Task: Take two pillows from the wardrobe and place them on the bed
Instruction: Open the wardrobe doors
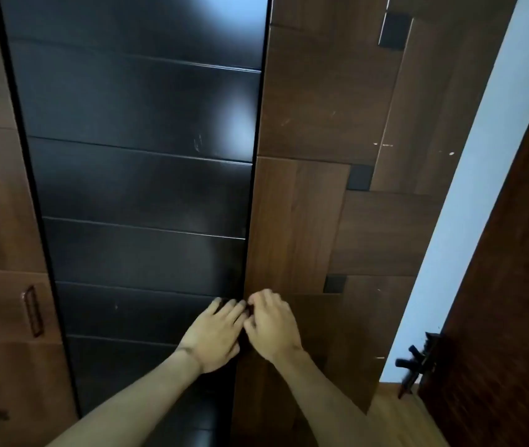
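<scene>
Both forearms reach up, left hand flat with fingers together on the black wardrobe door, right hand curling fingertips into the seam beside the brown door, pillows unseen.

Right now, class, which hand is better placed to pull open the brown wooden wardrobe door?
Probably the right hand: its fingers curl at the seam edge of the brown wooden wardrobe door; the left hand lies on the black panelled door.

The wardrobe interior was concealed behind shut panels. Fingertips of both hands were obscured at the seam, their grip indiscernible. The room door was cropped by the right edge.
</scene>
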Available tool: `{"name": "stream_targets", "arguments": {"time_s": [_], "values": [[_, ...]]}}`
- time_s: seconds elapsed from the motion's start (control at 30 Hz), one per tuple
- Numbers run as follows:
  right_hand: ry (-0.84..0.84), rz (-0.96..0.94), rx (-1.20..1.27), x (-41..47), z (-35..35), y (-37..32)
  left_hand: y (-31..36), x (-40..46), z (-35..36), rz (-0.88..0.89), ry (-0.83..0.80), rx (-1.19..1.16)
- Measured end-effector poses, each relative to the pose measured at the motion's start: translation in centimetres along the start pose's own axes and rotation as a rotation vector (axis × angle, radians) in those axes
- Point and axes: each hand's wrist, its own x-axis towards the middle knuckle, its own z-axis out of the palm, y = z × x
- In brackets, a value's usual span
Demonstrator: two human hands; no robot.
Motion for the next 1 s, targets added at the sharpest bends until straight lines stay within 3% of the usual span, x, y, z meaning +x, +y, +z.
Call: {"name": "stream_targets", "arguments": {"time_s": [0.07,0.13,0.27,0.53,0.77,0.9,1.0], "values": [[-0.169,-0.335,-0.303,0.3,-0.5,-0.1,-0.2,-0.3,1.0,0.084,-0.148,0.199],[-0.348,-0.458,-0.453,0.4,-0.7,0.5,-0.1,-0.8,1.7,0.105,-0.339,0.369],[-0.46,-0.419,-0.595,-0.6,0.2,1.4,0.8,-1.4,2.3,0.026,-0.322,0.383],[-0.373,-0.361,-0.537,-4.0,-0.4,0.8,2.8,-5.8,1.3,-0.043,-0.299,0.223],[-0.414,-0.327,-0.633,-8.2,-4.0,-2.2,3.7,-12.7,0.1,-0.036,-0.262,0.265],[-0.468,-0.284,-0.638,-10.6,-6.8,-4.4,6.0,-16.5,-1.7,-0.034,-0.402,0.501],[-0.57,-0.297,-0.608,-12.7,-8.3,-5.7,8.4,-18.5,-4.1,-0.2,-0.535,0.491]]}}
